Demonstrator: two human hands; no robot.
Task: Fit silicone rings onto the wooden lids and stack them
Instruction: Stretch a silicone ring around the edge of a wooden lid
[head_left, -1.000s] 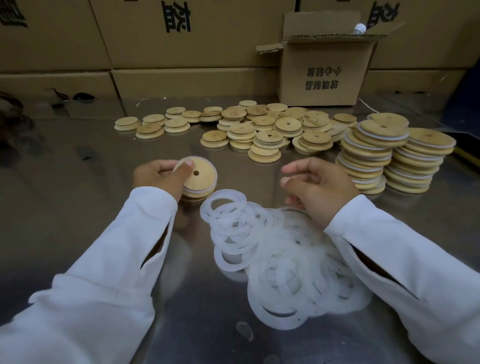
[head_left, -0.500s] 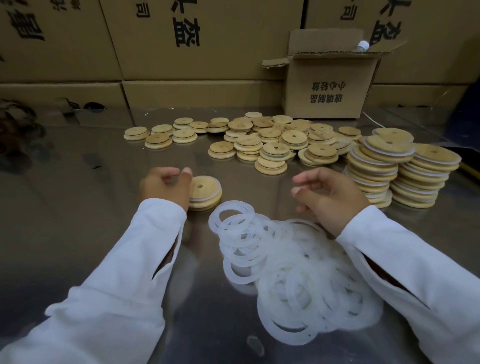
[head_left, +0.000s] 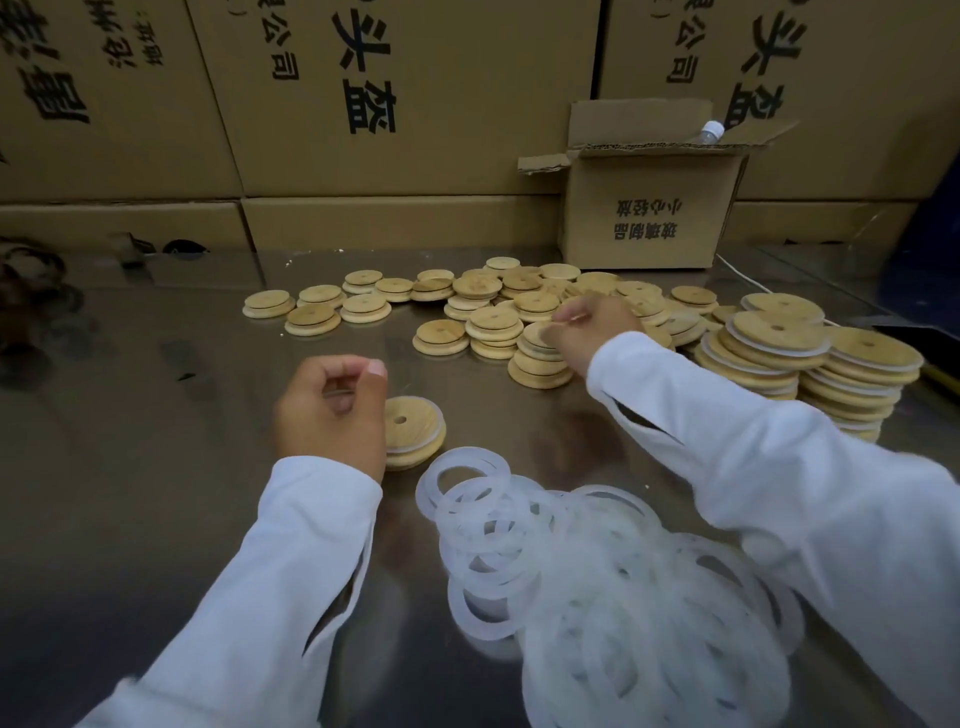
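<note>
1. Left hand (head_left: 332, 410): fingers curled into the palm, thumb tip against the index finger, nothing held. It hangs above the steel table (head_left: 130, 467), just left of item 2.
2. Short stack of ringed lids (head_left: 415, 428): round wooden lids with a centre hole, lying flat. A pale silicone band shows around the top lid's edge. The stack sits just beyond the near pile of rings.
3. Right hand (head_left: 592, 332): stretched out over the bare lids, motion-blurred, fingers bent at the top of item 4. Whether they pinch a lid cannot be told.
4. Low stack of bare wooden lids (head_left: 537, 364): the stack directly beneath the right hand's fingertips.
5. Loose silicone rings (head_left: 649, 623): a translucent white heap, overlapping, near the table's front edge between the two white sleeves (head_left: 291, 571).
6. Scattered bare lids (head_left: 483, 291): singles and low piles across the middle of the table.
7. Tall stacks of ringed lids (head_left: 774, 338): two leaning columns at the right, touching each other.
8. Open cardboard box (head_left: 649, 218): flaps raised, a bottle cap (head_left: 712, 129) visible above its rim.
9. Printed cartons (head_left: 415, 93): stacked as a wall behind the table.
</note>
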